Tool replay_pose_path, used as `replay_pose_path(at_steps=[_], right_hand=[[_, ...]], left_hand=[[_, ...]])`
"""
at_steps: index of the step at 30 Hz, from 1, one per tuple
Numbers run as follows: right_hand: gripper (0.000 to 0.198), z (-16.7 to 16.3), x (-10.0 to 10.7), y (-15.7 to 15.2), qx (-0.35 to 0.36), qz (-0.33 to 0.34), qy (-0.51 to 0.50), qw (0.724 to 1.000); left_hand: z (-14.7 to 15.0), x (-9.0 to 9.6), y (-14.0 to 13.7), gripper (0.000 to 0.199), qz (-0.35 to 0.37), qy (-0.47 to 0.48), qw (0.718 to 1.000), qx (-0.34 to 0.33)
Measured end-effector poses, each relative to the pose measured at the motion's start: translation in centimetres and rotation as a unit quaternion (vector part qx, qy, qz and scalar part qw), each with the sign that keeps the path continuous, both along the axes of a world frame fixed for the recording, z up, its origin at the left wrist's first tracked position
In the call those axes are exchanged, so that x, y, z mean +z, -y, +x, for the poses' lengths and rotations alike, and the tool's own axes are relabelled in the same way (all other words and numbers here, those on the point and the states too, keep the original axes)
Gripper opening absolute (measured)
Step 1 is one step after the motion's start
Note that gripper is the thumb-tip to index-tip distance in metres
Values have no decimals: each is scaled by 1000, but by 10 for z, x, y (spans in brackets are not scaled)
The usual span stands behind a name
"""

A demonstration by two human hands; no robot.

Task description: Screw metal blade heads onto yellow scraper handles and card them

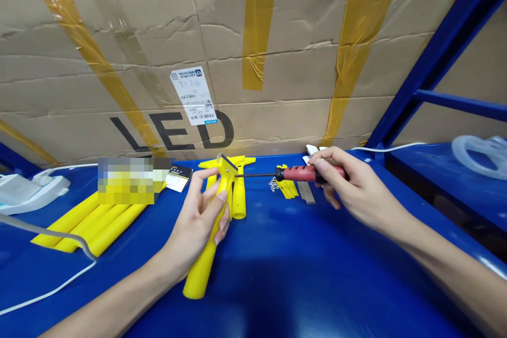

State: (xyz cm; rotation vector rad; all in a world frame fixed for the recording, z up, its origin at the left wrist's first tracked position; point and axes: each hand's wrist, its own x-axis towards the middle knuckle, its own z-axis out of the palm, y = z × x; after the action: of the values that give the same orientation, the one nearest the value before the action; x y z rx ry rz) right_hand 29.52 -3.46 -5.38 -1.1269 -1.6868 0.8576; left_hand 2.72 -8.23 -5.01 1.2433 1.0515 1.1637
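My left hand (200,208) is wrapped round the neck of a yellow scraper (202,266), its handle slanting down toward me and its head, fitted with a thin blade, pointing up. In my right hand (352,182) is a red and black screwdriver (297,173), held level. Its shaft runs left to the side of the scraper's head, at or very near a screw hole. Behind the left hand lie more yellow scrapers (239,200), partly hidden. Below the screwdriver are small screws (274,185), yellow strips (288,189) and flat metal blades (306,193).
Several yellow tubes (105,222) in a pile lie at the left, near a black and white card (178,178). A white power strip (47,198) and a cable (59,288) are farther left. A taped cardboard box (297,111) backs the blue tabletop (317,274); a blue frame post (431,63) rises at right.
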Motion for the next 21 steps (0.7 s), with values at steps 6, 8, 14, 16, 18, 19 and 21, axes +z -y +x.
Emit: replay_pose_path(at_steps=[6,8,14,16,18,19,21], right_hand=[[29,3,5,0,70,-12,-35,997],[26,5,8,1,53,7,-16,998],[19,10,9,2,0,46,-97,994],[18,10,8,3,9,50,-125,991],[18,10,8,3,15,55,-127,990],[19,10,8,4,16,57,-123,991],[19,10,8,4,12,61,-111,992]], left_hand=[[-3,3,-2,32,8,17,1000,-10],[-3,3,-3,32,-20,28,999,-16],[-4,3,-5,34,-62,58,995,-46],[-4,2,-4,34,-72,63,994,-51],[-3,2,-4,32,-84,67,993,-56],[-3,1,-4,32,-90,69,992,-58],[-2,0,-4,31,-99,74,991,-59]])
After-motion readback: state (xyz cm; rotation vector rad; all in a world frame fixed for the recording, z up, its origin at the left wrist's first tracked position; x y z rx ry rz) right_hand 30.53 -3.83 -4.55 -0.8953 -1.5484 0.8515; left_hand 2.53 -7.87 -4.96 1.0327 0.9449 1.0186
